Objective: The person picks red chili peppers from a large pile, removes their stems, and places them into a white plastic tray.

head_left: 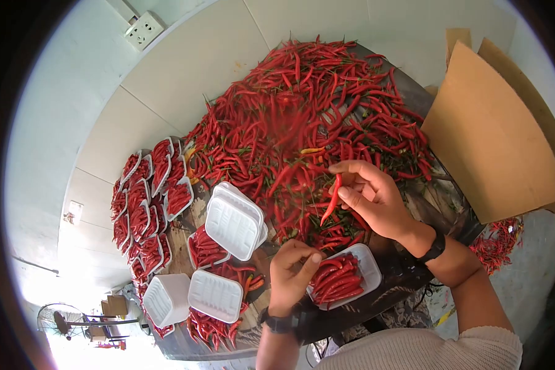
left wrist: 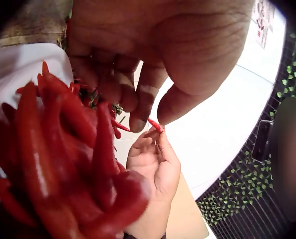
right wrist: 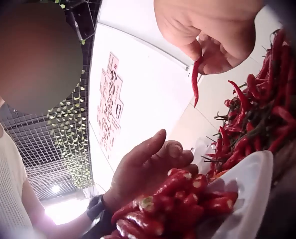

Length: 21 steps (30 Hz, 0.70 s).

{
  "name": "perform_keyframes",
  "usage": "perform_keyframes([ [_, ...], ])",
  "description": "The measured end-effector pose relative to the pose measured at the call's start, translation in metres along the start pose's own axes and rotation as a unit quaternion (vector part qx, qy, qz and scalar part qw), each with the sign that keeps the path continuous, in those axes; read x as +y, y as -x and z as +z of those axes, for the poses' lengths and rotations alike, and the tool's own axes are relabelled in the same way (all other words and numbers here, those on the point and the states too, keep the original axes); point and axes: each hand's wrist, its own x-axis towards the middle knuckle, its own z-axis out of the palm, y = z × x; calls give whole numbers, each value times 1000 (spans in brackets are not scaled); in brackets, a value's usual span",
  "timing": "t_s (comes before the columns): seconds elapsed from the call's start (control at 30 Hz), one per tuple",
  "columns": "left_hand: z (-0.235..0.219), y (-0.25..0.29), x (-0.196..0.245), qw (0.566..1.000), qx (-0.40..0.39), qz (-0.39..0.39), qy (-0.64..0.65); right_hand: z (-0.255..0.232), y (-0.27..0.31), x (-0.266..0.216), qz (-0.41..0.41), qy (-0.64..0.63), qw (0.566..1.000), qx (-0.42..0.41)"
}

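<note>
My right hand pinches a single red chili pepper between thumb and fingers, above the table. In the right wrist view this chili hangs downward from the fingertips. The left hand is beside a white tray near the table's front edge. Its fingers are loosely bent and hold nothing; in the left wrist view a gap shows between the thumb and index finger of the left hand. Red chilies lie side by side in that tray, their stem ends cut or bare in the right wrist view.
A large heap of red chilies with green stems covers the back of the table. Empty white trays are stacked left of centre. Filled trays are piled at the far left. A cardboard box stands at right.
</note>
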Motion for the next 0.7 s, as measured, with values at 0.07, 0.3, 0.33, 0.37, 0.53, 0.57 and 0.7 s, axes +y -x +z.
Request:
perform_keyframes([
  [0.07, 2, 0, -4, 999, 31, 16, 13, 0, 1, -1, 25, -11, 1000, -14],
  [0.3, 6, 0, -4, 987, 123, 21, 100, 7, 8, 7, 85, 9, 988, -126],
  [0.33, 3, 0, -4, 993, 103, 41, 48, 8, 9, 7, 91, 42, 982, -160],
  [0.37, 1, 0, -4, 995, 83, 61, -5, 9, 10, 10, 61, 101, 977, -176],
  [0.53, 1, 1, -6, 996, 63, 51, -22, 14, 10, 4, 66, 155, 972, -162],
  [0.57, 1, 0, -7, 996, 66, 51, -23, 14, 9, 3, -9, 230, 964, -134],
  [0.7, 5, -2, -1, 995, 92, 23, 6, 6, -6, 2, -250, 443, 861, -13],
])
